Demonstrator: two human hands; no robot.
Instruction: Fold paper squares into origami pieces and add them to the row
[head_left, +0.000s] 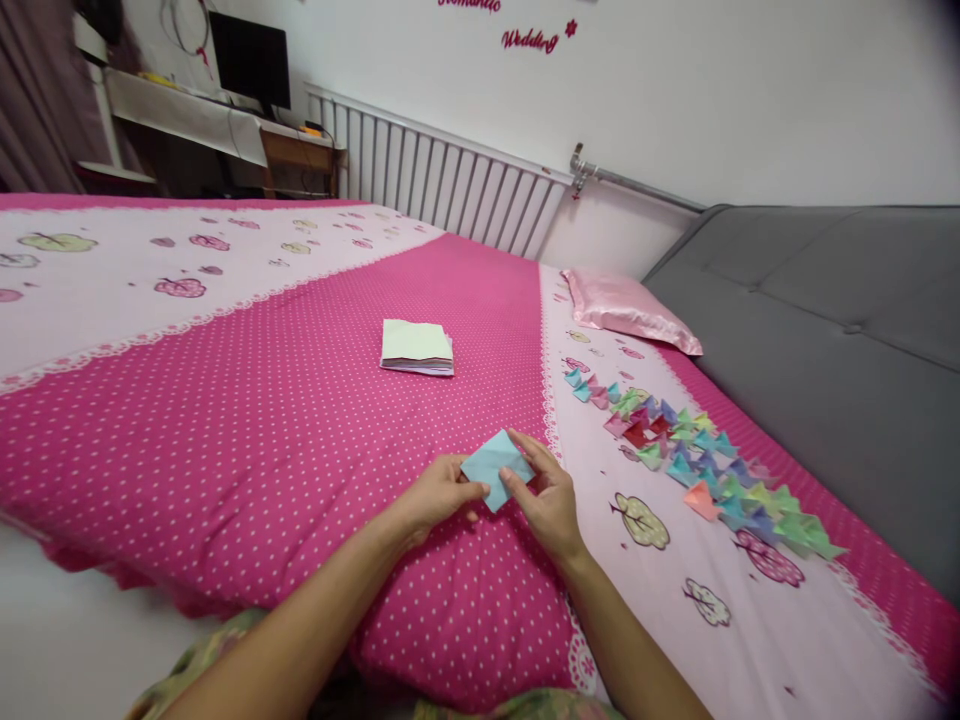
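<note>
A light blue folded paper square [493, 462], turned like a diamond, is held between both hands just above the bed's front edge. My left hand [442, 492] pinches its left corner, with the thumb on top. On the other side, my right hand [546, 496] grips the right part, its thumb pressed on the paper's face and its fingers behind. Farther forward, a stack of paper sheets [417, 342] lies on the bed, pale green on top. To the right, several small folded paper pieces [675, 440] in many colours sit in rows.
Pink polka-dot bedding [300, 400] covers the bed under my hands. A pink pillow [626, 308] lies by the grey headboard [840, 330] on the right. Behind the bed are a white radiator [442, 175] and a desk [187, 115] with a monitor [251, 62].
</note>
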